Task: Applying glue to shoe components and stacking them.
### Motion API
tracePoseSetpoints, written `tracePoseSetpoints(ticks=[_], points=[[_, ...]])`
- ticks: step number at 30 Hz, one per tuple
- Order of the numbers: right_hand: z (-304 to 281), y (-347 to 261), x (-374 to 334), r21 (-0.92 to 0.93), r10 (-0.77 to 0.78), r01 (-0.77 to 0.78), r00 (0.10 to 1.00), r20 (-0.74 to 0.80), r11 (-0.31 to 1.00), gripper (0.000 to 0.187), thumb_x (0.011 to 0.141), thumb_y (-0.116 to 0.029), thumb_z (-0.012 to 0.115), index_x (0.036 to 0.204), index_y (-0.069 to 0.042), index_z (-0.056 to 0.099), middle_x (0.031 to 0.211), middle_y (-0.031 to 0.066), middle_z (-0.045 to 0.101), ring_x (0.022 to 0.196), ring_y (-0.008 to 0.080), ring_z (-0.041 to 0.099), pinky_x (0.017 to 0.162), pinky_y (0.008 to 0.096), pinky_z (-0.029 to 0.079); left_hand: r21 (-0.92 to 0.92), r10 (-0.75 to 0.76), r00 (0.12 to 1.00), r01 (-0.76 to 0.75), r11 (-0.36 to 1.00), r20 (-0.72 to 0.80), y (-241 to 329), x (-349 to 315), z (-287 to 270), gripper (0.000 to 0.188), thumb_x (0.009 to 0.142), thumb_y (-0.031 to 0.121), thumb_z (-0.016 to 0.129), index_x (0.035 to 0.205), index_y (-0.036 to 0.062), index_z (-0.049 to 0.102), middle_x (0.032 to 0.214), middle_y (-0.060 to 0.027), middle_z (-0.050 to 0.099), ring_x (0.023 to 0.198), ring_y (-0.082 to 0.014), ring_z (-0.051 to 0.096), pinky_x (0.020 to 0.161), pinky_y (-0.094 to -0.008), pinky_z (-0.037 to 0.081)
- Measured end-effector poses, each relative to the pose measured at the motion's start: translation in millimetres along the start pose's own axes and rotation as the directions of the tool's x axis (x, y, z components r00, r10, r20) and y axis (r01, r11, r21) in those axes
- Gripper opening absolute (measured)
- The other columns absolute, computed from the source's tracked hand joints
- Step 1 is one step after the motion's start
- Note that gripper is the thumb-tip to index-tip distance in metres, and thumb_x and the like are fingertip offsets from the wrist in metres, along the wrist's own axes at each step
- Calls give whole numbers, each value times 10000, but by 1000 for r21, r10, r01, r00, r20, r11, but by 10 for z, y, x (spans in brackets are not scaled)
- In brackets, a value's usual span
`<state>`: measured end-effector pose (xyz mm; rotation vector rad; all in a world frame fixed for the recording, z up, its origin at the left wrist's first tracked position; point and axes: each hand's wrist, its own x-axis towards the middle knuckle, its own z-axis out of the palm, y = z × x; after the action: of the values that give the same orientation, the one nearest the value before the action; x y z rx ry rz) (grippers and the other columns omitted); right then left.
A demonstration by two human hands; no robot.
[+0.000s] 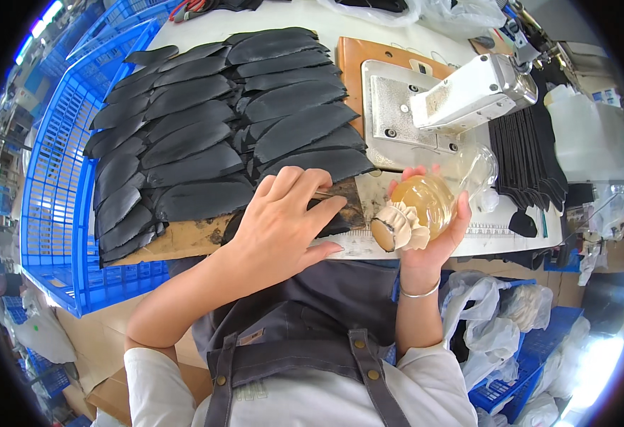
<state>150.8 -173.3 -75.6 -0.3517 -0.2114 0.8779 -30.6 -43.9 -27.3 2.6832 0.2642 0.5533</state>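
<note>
My left hand (283, 220) lies palm down over the near edge of a stained brown board (191, 238). Its thumb and index finger are apart, with the other fingers bent; a black piece (337, 225) shows partly beneath it. A thin light sliver is by the fingers, too small to name. My right hand (436, 249) is closed around a clear rounded bottle (426, 203) of yellowish liquid. The bottle is tilted, its tan end with a frilled cream wrap (404, 228) pointing toward me. Rows of overlapping black curved pieces (191, 153) cover the board beyond my left hand.
A white machine arm (468, 96) stands at the far right of the table, beside hanging black strips (529, 146). A blue crate (59, 192) is at the left. A ruler strip (500, 229) runs along the near edge. Plastic bags (490, 320) fill crates below right.
</note>
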Motion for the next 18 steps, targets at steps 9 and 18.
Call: tracePoseSetpoints(ticks=[9,18], points=[[-9,-16,-11,-9,5,-5,999,40,1000,566,886,-446,497,1280,-46,427,1170,153,519,1143,294,482,1003,491,373,-15,-44,999,44,999,15,7,38,-2,398,622,206,773,973,80,636,1137,-78,505,1024,-280,466,885,-386,381],[11,-24,-32,-35,40,-37,997,68,999,671,871,-455,512,1370,-50,321,1193,149,486,1107,289,498,1004,506,363,-132,-99,993,90,987,-65,-54,37,-50,298,658,155,761,905,63,623,1124,-85,521,1029,-291,463,886,-384,384]])
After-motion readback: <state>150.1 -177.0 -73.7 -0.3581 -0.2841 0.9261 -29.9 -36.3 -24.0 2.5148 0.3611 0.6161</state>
